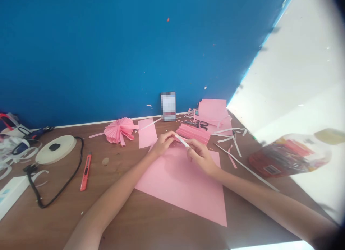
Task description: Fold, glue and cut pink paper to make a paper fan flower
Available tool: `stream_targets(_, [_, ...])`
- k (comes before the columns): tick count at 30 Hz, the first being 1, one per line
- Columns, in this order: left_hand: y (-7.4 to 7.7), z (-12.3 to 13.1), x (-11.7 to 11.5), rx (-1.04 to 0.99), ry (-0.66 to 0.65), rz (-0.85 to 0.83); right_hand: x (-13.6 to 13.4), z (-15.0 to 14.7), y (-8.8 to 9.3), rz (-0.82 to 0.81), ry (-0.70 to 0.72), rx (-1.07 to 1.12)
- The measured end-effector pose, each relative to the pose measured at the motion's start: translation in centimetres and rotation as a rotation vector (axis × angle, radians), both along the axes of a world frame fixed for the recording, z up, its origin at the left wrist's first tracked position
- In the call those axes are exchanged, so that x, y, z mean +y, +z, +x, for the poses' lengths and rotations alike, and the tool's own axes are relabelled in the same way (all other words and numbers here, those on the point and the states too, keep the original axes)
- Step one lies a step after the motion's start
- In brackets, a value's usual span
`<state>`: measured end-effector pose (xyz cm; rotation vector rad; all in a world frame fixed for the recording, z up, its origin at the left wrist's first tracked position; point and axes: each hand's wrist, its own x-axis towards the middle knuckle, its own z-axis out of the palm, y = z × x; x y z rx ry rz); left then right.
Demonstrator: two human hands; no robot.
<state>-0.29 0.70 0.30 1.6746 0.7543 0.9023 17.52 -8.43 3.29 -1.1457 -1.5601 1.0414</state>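
While pinched over pink sheet (pixel 183 185), left hand (pixel 163 143) and right hand (pixel 201 157) closed on its ends, white paper strip (pixel 182 141) slanting lengthwise from upper-left to lower-right

Card (pixel 168 106) blurred out, plastic container (pixel 291 154) smeared, white box (pixel 10 192) cut off left

head view, looking forward and down, close over table (pixel 129 221)

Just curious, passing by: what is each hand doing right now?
Left hand: closed on one end of the white paper strip.
Right hand: closed on the strip's other end.
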Motion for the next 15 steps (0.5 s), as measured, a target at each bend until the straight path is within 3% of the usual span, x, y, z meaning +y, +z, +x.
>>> stream_targets(15, [0.31, -0.23, -0.25, 0.012, 0.037, 0.06, 0.35, 0.23, 1.08, -0.092, -0.152, -0.248])
